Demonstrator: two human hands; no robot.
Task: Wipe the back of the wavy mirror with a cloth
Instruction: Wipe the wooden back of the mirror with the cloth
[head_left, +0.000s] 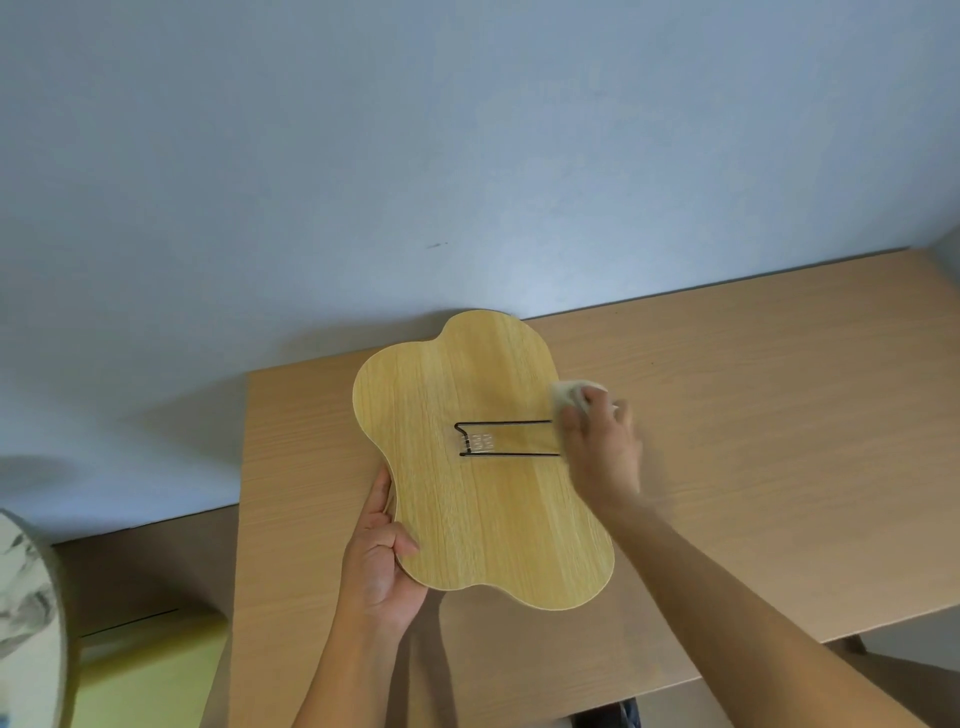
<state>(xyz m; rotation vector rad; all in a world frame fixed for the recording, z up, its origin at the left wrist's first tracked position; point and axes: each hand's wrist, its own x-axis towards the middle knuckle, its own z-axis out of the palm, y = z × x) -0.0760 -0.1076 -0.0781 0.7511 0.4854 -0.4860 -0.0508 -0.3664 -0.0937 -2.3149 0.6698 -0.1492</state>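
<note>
The wavy mirror (467, 493) has its light wood-grain back facing me, held above the table. A black wire stand (506, 439) lies folded across the middle of that back. My left hand (382, 566) grips the mirror's lower left edge, thumb on the back. My right hand (597, 447), blurred by motion, presses a small white cloth (569, 393) against the mirror's upper right edge. The hand covers the right end of the wire stand.
A tan wooden table (753, 441) lies under the mirror, against a pale blue wall (363, 156). A marbled round object (26, 613) sits at the far left edge, with a yellow-green surface (150, 670) low beside it.
</note>
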